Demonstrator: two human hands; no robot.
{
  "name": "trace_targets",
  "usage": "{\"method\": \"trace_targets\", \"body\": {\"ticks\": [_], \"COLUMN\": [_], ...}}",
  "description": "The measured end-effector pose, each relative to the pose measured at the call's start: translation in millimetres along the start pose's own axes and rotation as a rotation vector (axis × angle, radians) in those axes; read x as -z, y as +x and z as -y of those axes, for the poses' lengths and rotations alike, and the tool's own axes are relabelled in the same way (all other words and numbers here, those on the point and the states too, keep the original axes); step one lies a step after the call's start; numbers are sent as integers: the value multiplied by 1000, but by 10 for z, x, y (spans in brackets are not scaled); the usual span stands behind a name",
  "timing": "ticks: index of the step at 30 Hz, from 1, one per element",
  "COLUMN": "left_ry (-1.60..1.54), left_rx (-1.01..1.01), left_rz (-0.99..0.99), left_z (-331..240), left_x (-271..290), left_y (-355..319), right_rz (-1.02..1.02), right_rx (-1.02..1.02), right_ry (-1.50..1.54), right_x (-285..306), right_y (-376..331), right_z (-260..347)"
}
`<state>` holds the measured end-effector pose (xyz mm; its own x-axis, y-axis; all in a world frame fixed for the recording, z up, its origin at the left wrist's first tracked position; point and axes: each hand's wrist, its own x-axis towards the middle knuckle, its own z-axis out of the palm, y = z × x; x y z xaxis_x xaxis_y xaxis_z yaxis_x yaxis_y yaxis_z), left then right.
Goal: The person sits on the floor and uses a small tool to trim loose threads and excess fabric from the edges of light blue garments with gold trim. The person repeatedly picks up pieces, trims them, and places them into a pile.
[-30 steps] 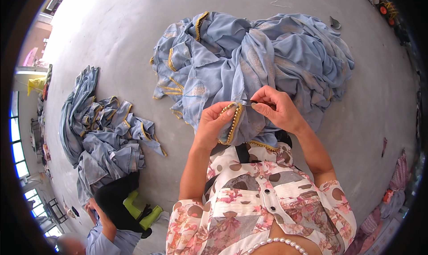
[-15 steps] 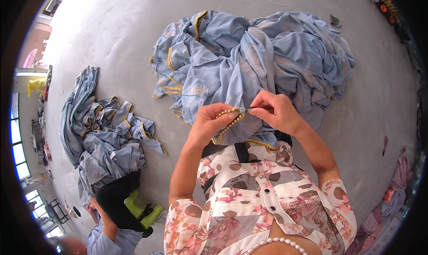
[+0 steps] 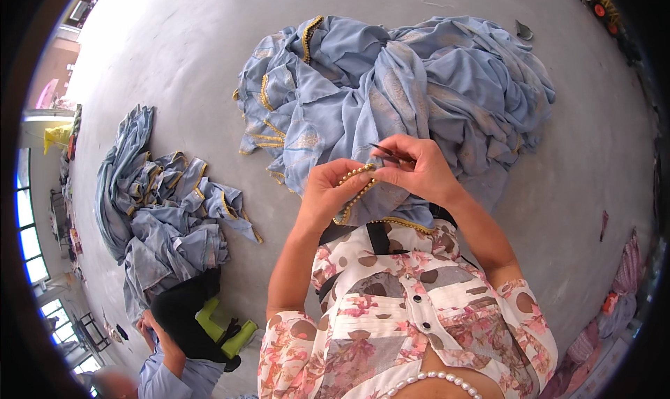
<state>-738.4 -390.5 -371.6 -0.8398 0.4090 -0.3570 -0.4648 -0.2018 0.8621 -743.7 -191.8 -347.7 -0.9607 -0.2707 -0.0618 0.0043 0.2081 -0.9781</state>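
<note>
Though limp, blue cloth (image 3: 342, 109), round beads (image 3: 356, 196).

A person's left hand (image 3: 325, 189) is pinching beaded gold trim (image 3: 356, 200) while the right hand (image 3: 423, 171) is gripping a small dark tool (image 3: 382, 150); blue fabric (image 3: 342, 113) is lying heaped on the gray floor (image 3: 265, 280), and a co-worker (image 3: 178, 374) is sitting beside a second blue pile (image 3: 167, 224) at left.

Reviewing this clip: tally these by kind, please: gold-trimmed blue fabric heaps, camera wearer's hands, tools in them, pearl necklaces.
Fabric heaps: 2 (larger heap, smaller heap)
Hands: 2 (left hand, right hand)
Dark pointed tool: 1
Pearl necklace: 1
Total: 6
</note>
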Motion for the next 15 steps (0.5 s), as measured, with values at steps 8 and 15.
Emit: {"method": "trace_targets", "body": {"ticks": [8, 15], "left_ry": [-138, -194], "left_rx": [-37, -108], "left_rz": [-1, -106], "left_z": [82, 90], "left_x": [85, 132], "left_y": [0, -1], "right_rz": [-467, -347], "right_rx": [88, -60], "right_ry": [701, 195], "right_x": [205, 723], "right_y": [94, -363], "right_z": [-201, -635]}}
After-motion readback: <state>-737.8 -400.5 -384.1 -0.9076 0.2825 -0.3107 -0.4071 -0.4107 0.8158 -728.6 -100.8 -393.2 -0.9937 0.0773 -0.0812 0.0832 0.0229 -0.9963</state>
